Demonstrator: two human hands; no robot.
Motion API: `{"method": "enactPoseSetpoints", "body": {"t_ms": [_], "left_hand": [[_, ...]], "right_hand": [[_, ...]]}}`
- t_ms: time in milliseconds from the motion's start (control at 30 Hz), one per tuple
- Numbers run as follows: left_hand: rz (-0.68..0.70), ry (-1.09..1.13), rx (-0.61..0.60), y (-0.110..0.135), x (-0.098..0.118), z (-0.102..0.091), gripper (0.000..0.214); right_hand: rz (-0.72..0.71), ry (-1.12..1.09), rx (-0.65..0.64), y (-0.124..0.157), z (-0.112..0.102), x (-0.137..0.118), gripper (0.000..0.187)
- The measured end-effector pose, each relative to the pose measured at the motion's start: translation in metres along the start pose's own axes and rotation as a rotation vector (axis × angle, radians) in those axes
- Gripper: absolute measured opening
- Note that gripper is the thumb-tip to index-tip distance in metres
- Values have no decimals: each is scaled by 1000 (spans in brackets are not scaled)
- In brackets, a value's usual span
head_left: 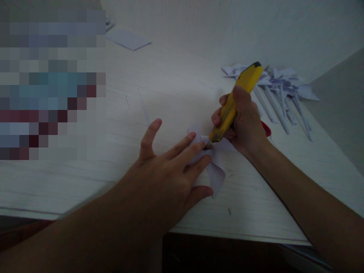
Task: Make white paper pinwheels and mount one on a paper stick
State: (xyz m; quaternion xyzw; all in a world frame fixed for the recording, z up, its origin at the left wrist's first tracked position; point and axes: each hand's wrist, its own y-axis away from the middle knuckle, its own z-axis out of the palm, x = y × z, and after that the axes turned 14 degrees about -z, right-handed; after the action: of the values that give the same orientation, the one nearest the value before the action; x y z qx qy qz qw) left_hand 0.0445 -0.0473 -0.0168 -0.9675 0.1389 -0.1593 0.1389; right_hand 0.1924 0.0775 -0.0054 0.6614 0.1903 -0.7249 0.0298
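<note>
My right hand (246, 125) is wrapped round a yellow utility knife (231, 106), which slants down to the left. Its blade end meets the middle of a white folded paper pinwheel (217, 174) on the table. My left hand (173, 174) lies with fingers spread over the pinwheel, pressing it against the tabletop. Curled paper flaps show beside my left fingers; the rest of the pinwheel is under them. A small red object (266, 129), mostly hidden behind my right hand, lies close by.
Several paper pinwheels (275, 77) with rolled paper sticks (280, 108) are heaped at the back right by the wall. A sheet of paper (132, 40) lies at the back left. Thin paper scraps (126, 101) dot the white table (85, 182), whose front edge is close.
</note>
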Motion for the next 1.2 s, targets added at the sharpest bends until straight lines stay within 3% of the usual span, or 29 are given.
{"method": "enactPoseSetpoints", "body": {"t_ms": [167, 300, 533, 700, 833, 967, 1200], "left_hand": [[4, -1, 5, 0, 1, 0, 32], [-2, 14, 13, 1, 1, 0, 30], [-2, 22, 28, 1, 1, 1, 29], [11, 13, 17, 1, 1, 0, 30], [18, 2, 7, 1, 0, 0, 31], [22, 13, -14, 1, 0, 1, 32], [17, 17, -46, 0, 1, -2, 33]], "right_hand": [[6, -62, 24, -1, 2, -1, 43], [23, -110, 85, 2, -4, -18, 46], [-191, -17, 175, 44, -19, -55, 41], [-177, 26, 104, 64, -19, -45, 35], [-191, 62, 121, 66, -19, -36, 17], [-213, 108, 155, 68, -17, -29, 17], [-140, 64, 71, 67, -13, -23, 17]]}}
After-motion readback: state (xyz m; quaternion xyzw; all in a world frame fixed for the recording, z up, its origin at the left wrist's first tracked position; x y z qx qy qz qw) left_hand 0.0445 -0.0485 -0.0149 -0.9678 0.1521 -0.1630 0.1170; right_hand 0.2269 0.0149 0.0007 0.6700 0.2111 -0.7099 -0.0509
